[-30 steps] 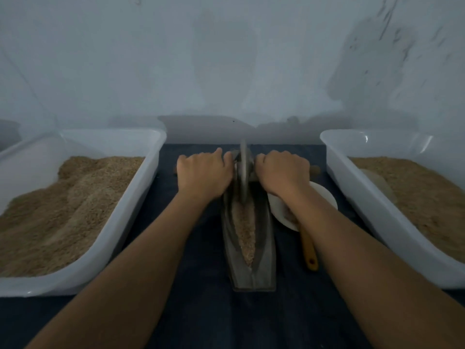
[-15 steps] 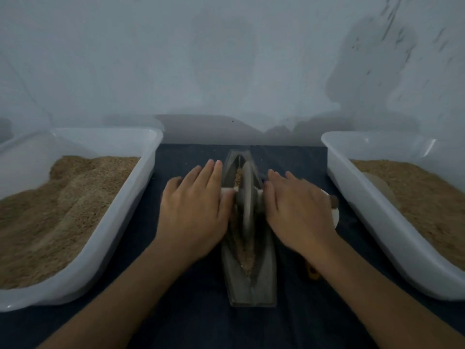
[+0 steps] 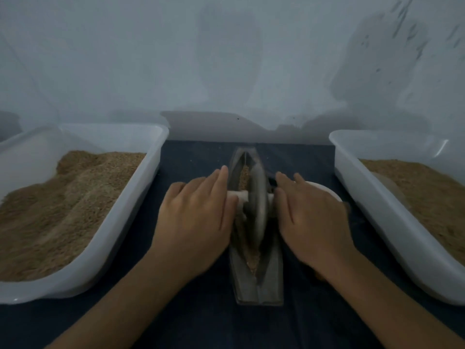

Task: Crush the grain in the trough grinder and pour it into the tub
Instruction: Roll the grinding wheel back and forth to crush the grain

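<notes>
A grey boat-shaped trough grinder (image 3: 259,288) lies lengthwise on the dark cloth in front of me, with brown grain (image 3: 253,263) in its groove. A metal wheel (image 3: 256,197) stands upright in the groove near the middle, on a pale axle (image 3: 239,195). My left hand (image 3: 193,220) lies flat on the axle's left end, fingers straight and pointing away. Flat on the right end rests my right hand (image 3: 312,222), fingers straight as well. A white tub (image 3: 153,157) of grain stands at the left and another white tub (image 3: 352,172) at the right.
A white bowl (image 3: 324,190) sits just right of the grinder, mostly hidden under my right hand. A pale wall rises close behind the table. The dark cloth (image 3: 201,162) shows between the tubs and the grinder.
The wheel has rolled from the far end of the trough back toward me to the middle. Both hands went from curled over the axle to flat with straight fingers.
</notes>
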Tool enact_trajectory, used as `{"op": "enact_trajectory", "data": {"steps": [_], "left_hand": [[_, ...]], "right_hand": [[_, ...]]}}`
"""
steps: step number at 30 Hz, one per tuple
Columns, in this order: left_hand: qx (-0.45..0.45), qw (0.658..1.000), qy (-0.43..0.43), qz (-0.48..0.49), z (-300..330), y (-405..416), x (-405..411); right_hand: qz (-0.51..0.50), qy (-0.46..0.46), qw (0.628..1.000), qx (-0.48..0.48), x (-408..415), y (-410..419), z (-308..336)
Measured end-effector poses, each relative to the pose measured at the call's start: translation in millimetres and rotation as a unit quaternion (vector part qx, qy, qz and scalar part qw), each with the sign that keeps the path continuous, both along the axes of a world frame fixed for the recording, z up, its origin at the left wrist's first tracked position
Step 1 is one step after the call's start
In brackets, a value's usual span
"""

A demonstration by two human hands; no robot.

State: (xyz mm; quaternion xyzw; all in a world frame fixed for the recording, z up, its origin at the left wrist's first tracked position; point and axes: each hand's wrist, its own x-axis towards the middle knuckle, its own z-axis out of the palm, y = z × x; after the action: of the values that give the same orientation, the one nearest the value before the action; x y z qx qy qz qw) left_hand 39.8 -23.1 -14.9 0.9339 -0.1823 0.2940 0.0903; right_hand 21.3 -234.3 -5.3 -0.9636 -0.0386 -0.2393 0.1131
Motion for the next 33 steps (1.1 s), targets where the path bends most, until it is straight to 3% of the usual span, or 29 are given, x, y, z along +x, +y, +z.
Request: {"op": "enact_trajectory", "data": {"steps": [3,8,11,14,16,18,19,21,23,25,29,33], "left_hand": [[-0.009,1.0,0.004,-0.024,-3.4,2.8,-11.4],[0.032,0.999,0.035,0.022,10.3,-7.2,41.1],[0.066,0.995,0.035,0.071,12.3,-17.2,71.3],[0.022,0.995,0.03,0.087,2.3,-15.9,80.2],[-0.013,0.995,0.035,0.087,-5.3,-9.8,82.4],[-0.027,0.995,0.019,0.089,-9.0,-4.7,80.4],[-0.035,0.995,0.007,0.095,-9.3,-5.2,78.5],[-0.041,0.993,-0.005,0.108,-8.4,-8.3,74.9],[-0.027,0.993,0.004,0.116,-8.0,-9.7,74.3],[-0.051,0.991,0.029,0.12,-10.5,-9.0,76.3],[-0.2,0.966,0.084,0.141,-19.3,-8.3,78.5],[-0.26,0.95,0.092,0.146,-24.1,-8.7,78.1]], "right_hand": [[-0.004,-0.043,0.999,-0.015,-15.3,-1.8,-6.2],[-0.014,0.061,0.998,-0.016,36.4,2.4,5.9],[-0.055,0.055,0.997,-0.029,76.1,6.0,10.7],[-0.039,0.05,0.996,-0.057,89.2,2.9,13.3],[0.032,0.041,0.999,0.008,83.9,-3.1,19.2],[0.117,0.029,0.98,0.157,69.5,-8.0,28.9],[0.135,0.005,0.968,0.212,59.4,-11.0,33.3],[0.117,-0.076,0.962,0.233,38.9,-19.7,39.2],[0.079,-0.153,0.965,0.198,17.8,-30.7,41.3],[0.063,-0.169,0.971,0.155,-2.7,-41.4,38.2],[0.074,-0.06,0.995,-0.026,-39.4,-58.6,13.8],[0.103,0.056,0.966,-0.232,-56.1,-68.1,-8.0]]}}
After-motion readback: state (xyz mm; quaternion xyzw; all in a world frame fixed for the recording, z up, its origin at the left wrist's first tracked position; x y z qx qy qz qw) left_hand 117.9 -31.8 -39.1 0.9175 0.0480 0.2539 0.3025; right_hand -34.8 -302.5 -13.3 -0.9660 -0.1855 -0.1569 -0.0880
